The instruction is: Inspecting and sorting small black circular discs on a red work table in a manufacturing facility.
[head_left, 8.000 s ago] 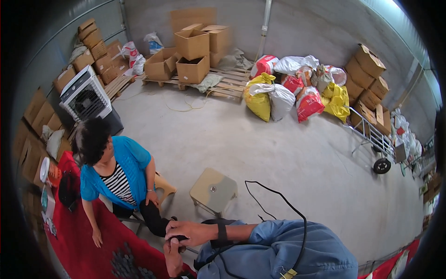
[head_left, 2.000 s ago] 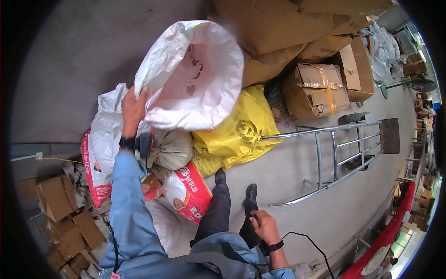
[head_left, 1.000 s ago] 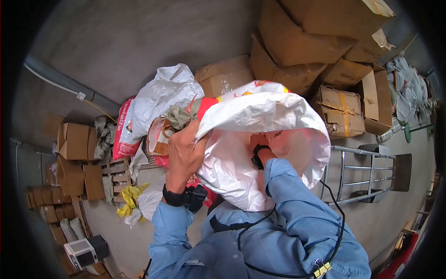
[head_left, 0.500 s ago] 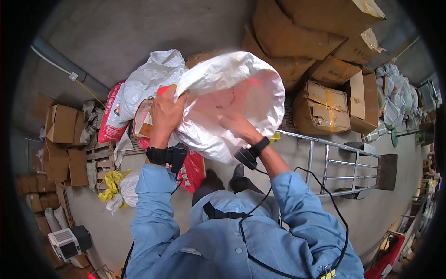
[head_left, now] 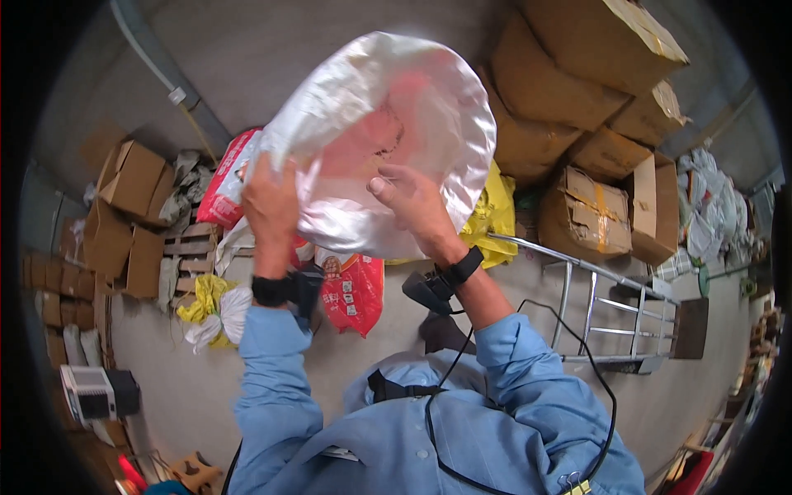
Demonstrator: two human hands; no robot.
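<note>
A large white woven sack (head_left: 346,82) gapes toward me, its inside tinted pink with dark marks on it. My left hand (head_left: 272,202) is closed on the sack's left rim, slightly blurred. Over the mouth of the sack, near its lower right edge, my right hand (head_left: 417,206) has its thumb and fingers a little apart, with nothing visible in them. Beneath the sack a red printed bag (head_left: 355,297) shows between my forearms. A yellow bag (head_left: 492,219) sticks out behind it on the right. Dark devices are strapped to both my wrists.
Big cardboard boxes (head_left: 561,74) are stacked at the far right, with a metal hand truck (head_left: 619,313) lying nearer. On the left are a red and white bag (head_left: 231,181), a wooden pallet (head_left: 186,256), open cartons (head_left: 136,186) and a yellow and white bundle (head_left: 214,309). A black cable hangs by my right arm.
The white sack has moved up and left, and its mouth faces me more fully. My left hand moved left with the rim. The yellow bag behind shows more, and my view has shifted.
</note>
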